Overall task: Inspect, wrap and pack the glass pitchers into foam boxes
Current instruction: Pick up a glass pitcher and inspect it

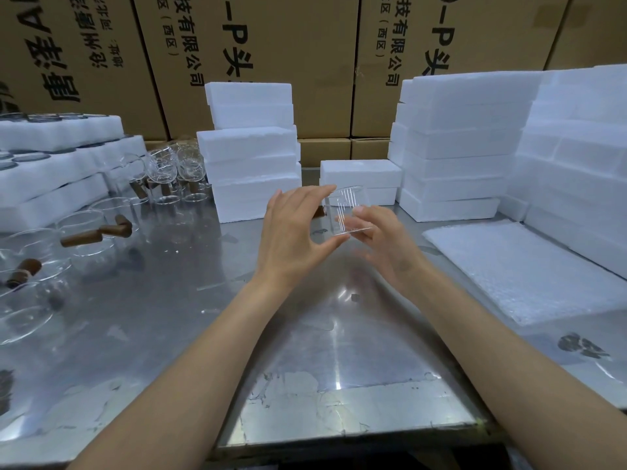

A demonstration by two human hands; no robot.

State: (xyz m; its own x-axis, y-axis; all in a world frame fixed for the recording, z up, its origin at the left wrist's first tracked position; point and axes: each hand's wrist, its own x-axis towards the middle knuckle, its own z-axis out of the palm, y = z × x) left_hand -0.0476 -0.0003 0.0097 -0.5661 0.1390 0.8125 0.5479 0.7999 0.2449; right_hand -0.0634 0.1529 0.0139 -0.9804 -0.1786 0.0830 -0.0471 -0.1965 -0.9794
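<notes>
— Glass pitcher (346,212), clear, held up above the steel table (169,317) between both hands, in front of the low foam box (361,173) at centre back. Hard to read; mostly just ribbed lines and a rim edge show.

— Grip?

— Left hand (291,232) curls round its left side, fingers over the top, thumb under. Right hand (380,239) holds the right side w/ bent fingers; seen partly thru the glass, so finger detail is blurry. Handle: a bit of brown peeks out between left hand and glass, can't say more.

— Rest of the stock?

— More pitchers (98,228) w/ brown wood handles on the left of the table, some cut off at the frame edge, the far ones (169,171) a tangle of reflections. Foam trays (51,164) stacked behind them, dark round things in the top slots, can't tell what. Foam box stacks (251,150) centre, taller stacks (458,140) right. Foam sheets (522,266) lie flat at right, corner cut off. Cartons (305,62) behind, print upside down.
</notes>
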